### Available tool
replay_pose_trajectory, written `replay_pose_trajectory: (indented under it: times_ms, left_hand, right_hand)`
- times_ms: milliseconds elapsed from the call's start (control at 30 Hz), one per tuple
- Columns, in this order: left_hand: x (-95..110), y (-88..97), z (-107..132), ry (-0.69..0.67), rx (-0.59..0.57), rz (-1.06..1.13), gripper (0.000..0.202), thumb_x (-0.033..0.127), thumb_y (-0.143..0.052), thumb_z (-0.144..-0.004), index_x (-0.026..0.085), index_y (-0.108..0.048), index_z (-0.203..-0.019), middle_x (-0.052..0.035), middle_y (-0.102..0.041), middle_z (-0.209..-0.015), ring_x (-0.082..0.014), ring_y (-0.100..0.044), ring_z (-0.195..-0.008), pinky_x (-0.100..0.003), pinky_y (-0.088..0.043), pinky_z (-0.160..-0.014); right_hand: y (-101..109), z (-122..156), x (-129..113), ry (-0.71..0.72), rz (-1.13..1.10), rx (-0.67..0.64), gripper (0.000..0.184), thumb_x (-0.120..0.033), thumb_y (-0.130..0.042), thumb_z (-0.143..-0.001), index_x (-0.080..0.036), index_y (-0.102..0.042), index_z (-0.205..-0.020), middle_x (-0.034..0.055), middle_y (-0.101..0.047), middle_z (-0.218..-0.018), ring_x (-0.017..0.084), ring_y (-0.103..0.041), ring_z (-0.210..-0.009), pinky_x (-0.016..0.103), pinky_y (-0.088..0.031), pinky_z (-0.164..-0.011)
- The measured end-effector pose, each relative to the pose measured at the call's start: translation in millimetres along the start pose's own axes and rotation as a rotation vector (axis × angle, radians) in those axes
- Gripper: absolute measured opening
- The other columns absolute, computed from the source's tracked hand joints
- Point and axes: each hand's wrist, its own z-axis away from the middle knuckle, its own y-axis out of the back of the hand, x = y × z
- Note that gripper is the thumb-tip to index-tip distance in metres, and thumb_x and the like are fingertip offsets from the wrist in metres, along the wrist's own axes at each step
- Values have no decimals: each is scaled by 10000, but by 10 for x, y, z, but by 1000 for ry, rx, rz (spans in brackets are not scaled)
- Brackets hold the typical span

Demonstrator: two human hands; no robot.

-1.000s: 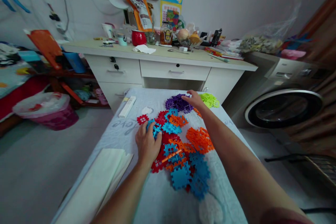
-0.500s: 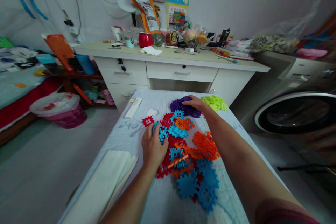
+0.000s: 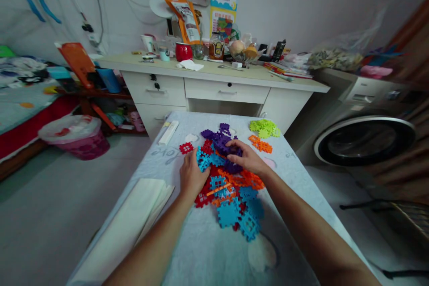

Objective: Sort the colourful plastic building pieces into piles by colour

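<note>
On the cloth-covered table lies a loose heap of square, notched plastic building pieces. My left hand is at the heap's left side, its fingers curled round some light blue building pieces. Over the far part, my right hand grips a clump of purple building pieces, thumb and fingers bent about it. Other purple ones are scattered just beyond. Red pieces, orange pieces and darker blue pieces lie nearer me. One red window-like piece rests apart on the left.
Lime green pieces and a few orange ones sit at the far right. A white box and folded cloth lie along the left side. Beyond stands a cluttered desk; a washing machine is to the right.
My right hand has pulled the purple pieces toward me and left, onto the heap, some scattering. Some orange pieces now show near the green ones. My left hand stays by the light blue pieces.
</note>
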Motion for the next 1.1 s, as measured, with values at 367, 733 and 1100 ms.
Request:
replay_pose_trajectory:
  times_ms: [367, 733, 1100]
  left_hand:
    - [10, 121, -270, 230, -157, 124, 729, 479, -657, -778, 173, -402, -1388, -193, -566, -1372, -336, -534, -1282, -437, -420, -1026]
    - [607, -69, -486, 340, -429, 839, 656, 516, -664, -756, 228, -503, -1322, -89, -649, -1273, -267, -577, -1209, -391, -434, -1016]
    - [1094, -232, -576, -127, -835, 877, 412, 379, -667, -773, 190, -638, -1139, -104, -683, -1212, -234, -621, -1150, -403, -447, -1037]
  right_hand:
    - [217, 489, 252, 12, 374, 223, 363, -505, -567, -896, -214, -665, -1091, 118, -652, -1147, 278, -581, -1127, 477, -420, -1031]
    - [25, 614, 749, -137, 209, 463, 626, -623, -450, -909, -188, -524, -1352, 142, -568, -1373, 296, -522, -1265, 490, -373, -1102]
    - [493, 493, 841, -220, 185, 710, 522, -599, -406, -905, -175, -708, -930, 100, -708, -979, 268, -619, -960, 420, -467, -905]
